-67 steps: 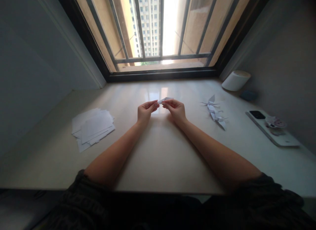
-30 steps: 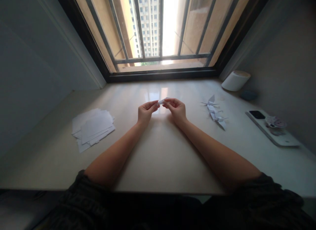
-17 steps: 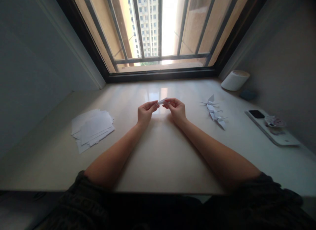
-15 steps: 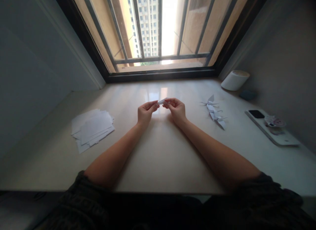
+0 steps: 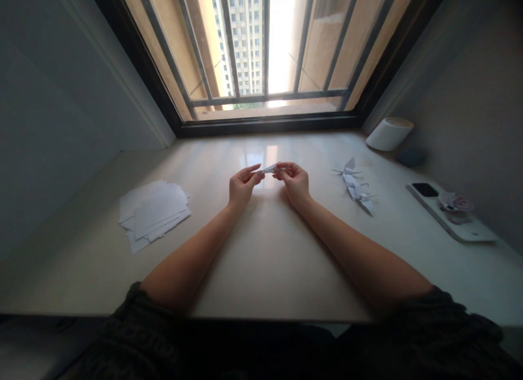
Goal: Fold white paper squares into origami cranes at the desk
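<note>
Above the middle of the table point(image 5: 269, 271), toward the window point(image 5: 265, 125), a small folded paper point(image 5: 269, 169) is held up between the two hands. Its right end is gripped by the right hand point(image 5: 297, 183), with the fingers point(image 5: 288, 165) closed on it. The left hand point(image 5: 242, 185) is positioned at the pointed left end. Its index finger is raised apart from the thumb; whether the tip is pinched or merely touched cannot be told from this view.

Status, as judged from the layout:

Done: a row of paper birds point(image 5: 355, 187) is set down to the right of the right hand. Wings and narrow points are formed on them, and they are judged complete.

In progress: the paper has been brought to a narrow, pointed form. No spread wings are seen on it, so its shaping is judged unfinished.

Left: a loose stack of sheets point(image 5: 159, 208) is laid flat, well to the left of the left hand. The sheets in view are unfolded.

Not in use: the phone point(image 5: 449, 218) is placed beyond the birds, near the right wall. Neither hand is applied to it.
</note>
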Tool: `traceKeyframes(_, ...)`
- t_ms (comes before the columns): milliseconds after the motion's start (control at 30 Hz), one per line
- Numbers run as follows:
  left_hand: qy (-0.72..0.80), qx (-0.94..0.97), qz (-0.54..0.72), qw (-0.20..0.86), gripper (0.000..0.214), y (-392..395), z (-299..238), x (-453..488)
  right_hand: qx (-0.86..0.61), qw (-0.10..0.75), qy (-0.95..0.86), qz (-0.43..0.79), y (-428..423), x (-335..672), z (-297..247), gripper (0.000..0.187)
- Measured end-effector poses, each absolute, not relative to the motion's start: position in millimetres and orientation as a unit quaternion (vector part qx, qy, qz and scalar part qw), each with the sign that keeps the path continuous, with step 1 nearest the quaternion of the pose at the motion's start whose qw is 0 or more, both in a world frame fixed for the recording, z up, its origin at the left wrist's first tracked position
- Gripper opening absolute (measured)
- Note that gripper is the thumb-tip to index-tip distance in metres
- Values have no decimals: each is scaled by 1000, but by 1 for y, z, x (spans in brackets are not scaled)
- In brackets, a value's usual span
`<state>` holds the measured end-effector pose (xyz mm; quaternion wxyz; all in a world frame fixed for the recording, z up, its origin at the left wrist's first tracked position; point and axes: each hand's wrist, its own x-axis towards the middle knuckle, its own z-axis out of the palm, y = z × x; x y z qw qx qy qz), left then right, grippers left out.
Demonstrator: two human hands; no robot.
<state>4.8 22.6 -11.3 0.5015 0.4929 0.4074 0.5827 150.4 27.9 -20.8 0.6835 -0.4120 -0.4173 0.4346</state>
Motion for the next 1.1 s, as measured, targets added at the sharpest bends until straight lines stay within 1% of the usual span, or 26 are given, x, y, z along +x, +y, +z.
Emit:
traceKeyframes(333,408,488,581,507,45,23,-12,5,-398,687,-419,441,29,151,-23,28)
traceKeyframes(633,411,492,585,498,40,23,-13,6,-409,685,-415,438,29,151,-22,32)
traceKeyframes(800,411,502,580,493,36,22,-11,7,-414,681,-425,430,30,151,-22,31)
traceKeyframes(1000,417,527,575,468,37,22,-12,6,-430,680,-420,420,29,151,-21,31)
traceKeyframes(1100,427,509,576,475,40,25,-13,4,-421,683,-417,427,28,150,-20,31)
